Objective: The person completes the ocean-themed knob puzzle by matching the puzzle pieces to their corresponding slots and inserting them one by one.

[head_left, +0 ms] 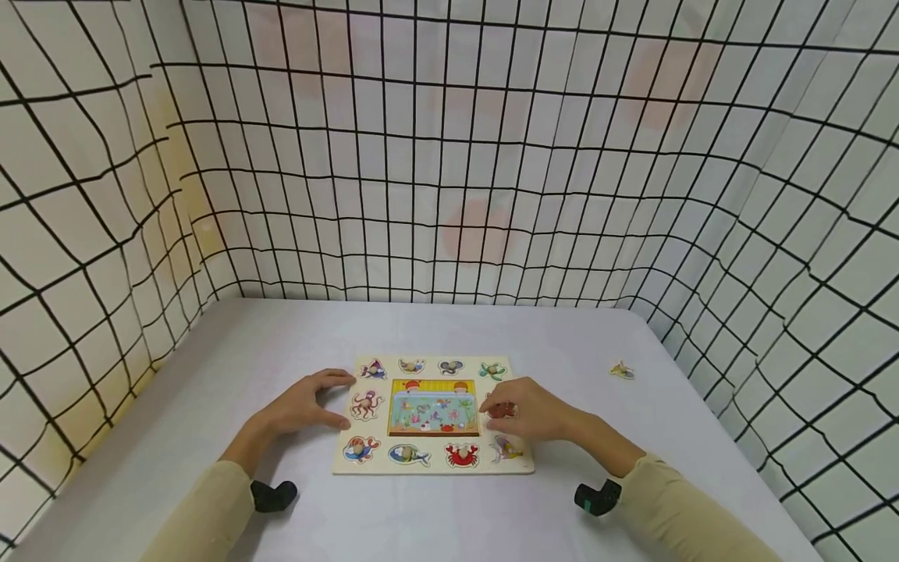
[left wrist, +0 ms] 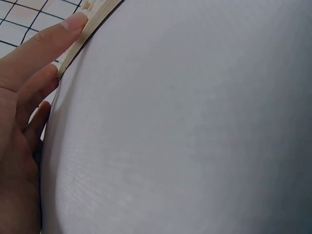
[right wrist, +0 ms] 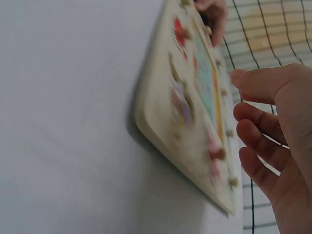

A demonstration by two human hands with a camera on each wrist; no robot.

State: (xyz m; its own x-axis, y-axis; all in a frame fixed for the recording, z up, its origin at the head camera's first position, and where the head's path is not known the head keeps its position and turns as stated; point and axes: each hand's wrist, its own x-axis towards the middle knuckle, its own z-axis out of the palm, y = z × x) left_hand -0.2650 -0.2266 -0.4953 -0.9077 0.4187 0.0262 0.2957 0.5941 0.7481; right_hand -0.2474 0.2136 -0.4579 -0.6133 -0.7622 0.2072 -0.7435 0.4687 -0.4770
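A wooden knob puzzle board [head_left: 435, 467] lies flat on the table, sea-animal pieces round a fish-tank picture [head_left: 434, 412]. At its left edge, my left hand [head_left: 298, 402] has thumb and fingers spread apart, touching the side; the thumb [left wrist: 73, 23] meets the wooden edge in the left wrist view. My right hand [head_left: 537, 410] hovers over the board's right side, fingers loosely bent with nothing between them. Beneath it a reddish piece [head_left: 502, 410] is partly covered. The lower right corner shows a recess [right wrist: 180, 105] without a knob. Nearby sits a red crab piece [head_left: 462, 455].
A loose yellowish puzzle piece [head_left: 621, 370] lies on the white table [head_left: 435, 515], right of the board. Black grid netting [head_left: 435, 156] over white cloth rises at the back and both sides. Dark wrist devices [head_left: 274, 496] sit at both sleeves.
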